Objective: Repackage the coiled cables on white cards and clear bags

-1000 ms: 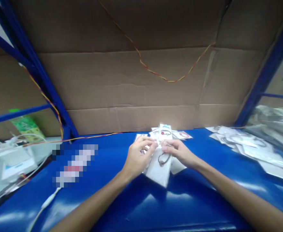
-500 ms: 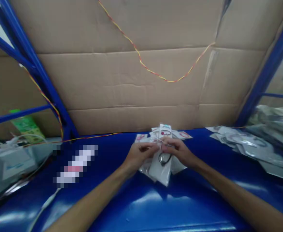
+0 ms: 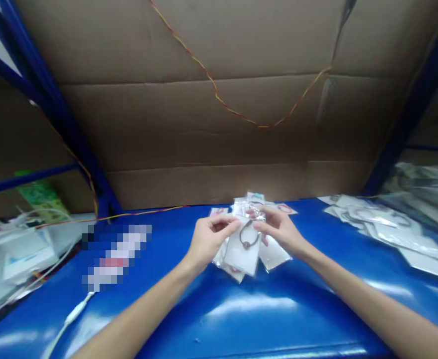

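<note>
A white card in a clear plastic bag, with a dark cord bracelet on it, faces me slightly tilted. My left hand pinches its upper left edge between thumb and fingers. At the upper right, my right hand is closed on the crinkled top of the same bag, its thumb beside the bracelet. Beneath and behind lies a small pile of similar bagged cards, among them a white packet under my right hand and one with a red bracelet.
More bagged cards lie spread at the right. On the blue table, a pixelated white strip with a cable lies at left, near a white box. Blue frame posts and a cardboard wall with a twisted wire enclose the back.
Both hands have moved a little apart, uncovering more of the card. The bagged card has shifted up, and its bracelet shows higher. The cardboard looks darker and the table brighter.
</note>
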`<control>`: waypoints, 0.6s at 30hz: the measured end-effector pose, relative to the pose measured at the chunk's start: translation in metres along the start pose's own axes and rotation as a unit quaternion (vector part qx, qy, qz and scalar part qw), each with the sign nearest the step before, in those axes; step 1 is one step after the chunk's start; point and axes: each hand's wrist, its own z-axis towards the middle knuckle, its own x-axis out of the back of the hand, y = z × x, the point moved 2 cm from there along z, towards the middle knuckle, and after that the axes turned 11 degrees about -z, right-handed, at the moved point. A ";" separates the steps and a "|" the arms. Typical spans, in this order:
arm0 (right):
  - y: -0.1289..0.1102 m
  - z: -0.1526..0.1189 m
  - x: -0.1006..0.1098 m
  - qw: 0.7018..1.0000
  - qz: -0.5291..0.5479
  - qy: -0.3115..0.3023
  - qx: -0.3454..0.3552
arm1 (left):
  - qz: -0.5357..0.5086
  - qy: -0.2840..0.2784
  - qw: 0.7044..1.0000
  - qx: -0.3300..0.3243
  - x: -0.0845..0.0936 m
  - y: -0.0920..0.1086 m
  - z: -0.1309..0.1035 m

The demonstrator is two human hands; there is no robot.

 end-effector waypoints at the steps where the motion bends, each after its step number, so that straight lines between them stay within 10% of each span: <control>1: 0.001 0.000 -0.001 1.000 0.015 -0.001 -0.006 | -0.003 0.002 1.000 -0.009 0.001 -0.001 0.001; 18: -0.005 0.001 -0.001 0.998 0.035 0.051 -0.025 | 0.041 -0.047 0.996 -0.068 -0.003 0.004 -0.003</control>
